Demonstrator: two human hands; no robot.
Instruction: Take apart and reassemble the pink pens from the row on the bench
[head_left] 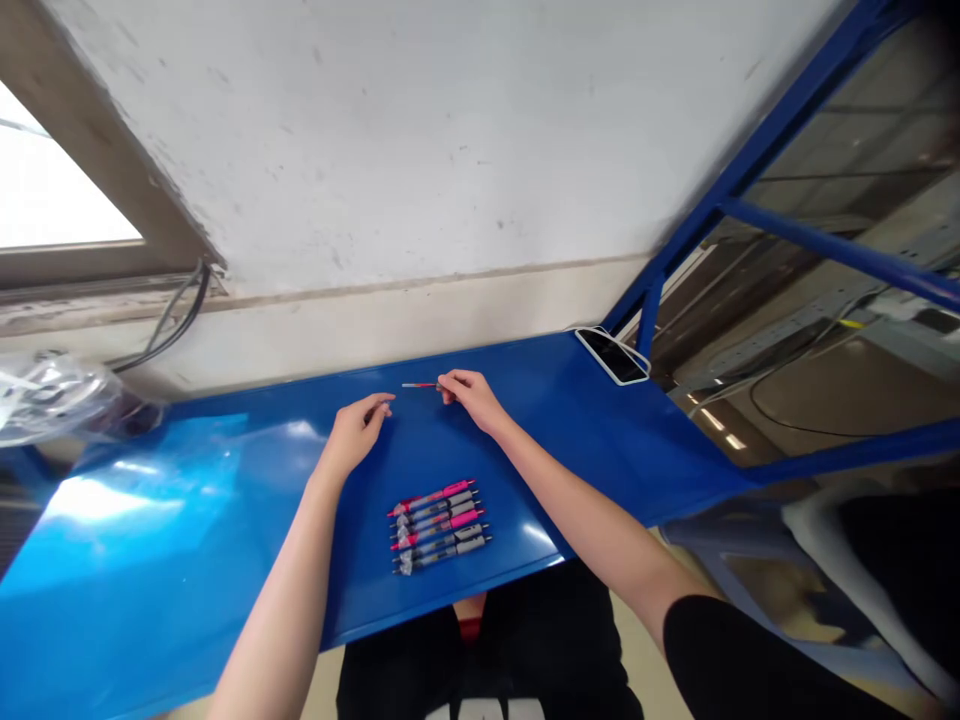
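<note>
My right hand (469, 396) pinches one end of a thin red pen refill (420, 385) held just above the blue table (615, 440). My left hand (356, 432) hovers close to its left with fingers curled; something small may be in the fingertips but I cannot make it out. Nearer to me, several pink and grey pens (439, 525) lie side by side in a neat row on the table.
A phone with a white cable (615, 355) lies at the table's far right corner. A clear plastic bag (52, 395) and black cables (176, 320) sit at the far left by the wall. Blue frame bars (787, 230) rise on the right.
</note>
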